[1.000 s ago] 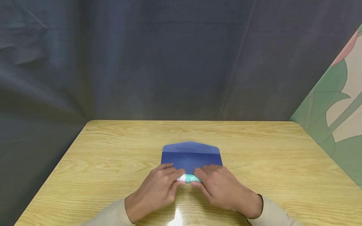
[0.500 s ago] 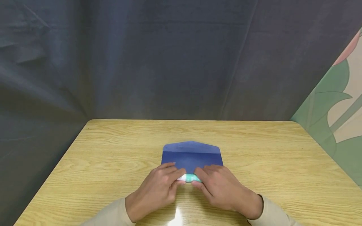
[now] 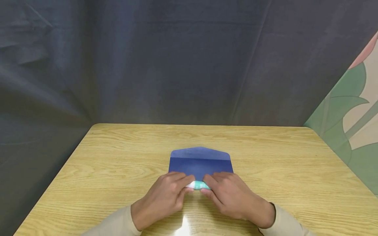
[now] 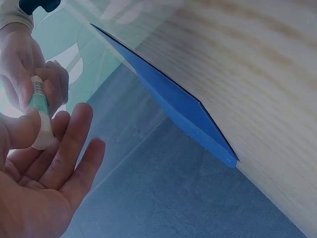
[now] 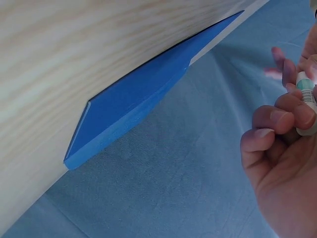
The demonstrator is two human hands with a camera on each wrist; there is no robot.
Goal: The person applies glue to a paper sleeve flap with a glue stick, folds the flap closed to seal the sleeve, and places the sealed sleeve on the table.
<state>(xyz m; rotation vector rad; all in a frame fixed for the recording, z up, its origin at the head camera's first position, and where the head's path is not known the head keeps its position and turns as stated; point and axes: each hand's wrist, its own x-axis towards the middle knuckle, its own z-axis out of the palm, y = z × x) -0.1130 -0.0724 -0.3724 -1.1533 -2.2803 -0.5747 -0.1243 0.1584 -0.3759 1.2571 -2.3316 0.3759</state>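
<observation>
The left hand (image 3: 166, 194) pinches the tube (image 3: 200, 185) at its white end, the other fingers loosely spread; the right hand (image 3: 231, 196) curls round the other end. The tube bridges the hands, its white and green parts together. Just beyond them the envelope (image 3: 198, 167) lies on the table (image 3: 127, 147), its flap (image 3: 200, 153) opened away from the hands. Little seems done: the flap is not yet folded down. Well beyond hangs dark cloth (image 3: 177, 65).

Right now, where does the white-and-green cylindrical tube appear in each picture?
Head: the white-and-green cylindrical tube is low, near the middle.
Left wrist: tube at left, about mid-height.
Right wrist: tube at the right edge, partly hidden.
Shared landmark: the flat blue envelope.
</observation>
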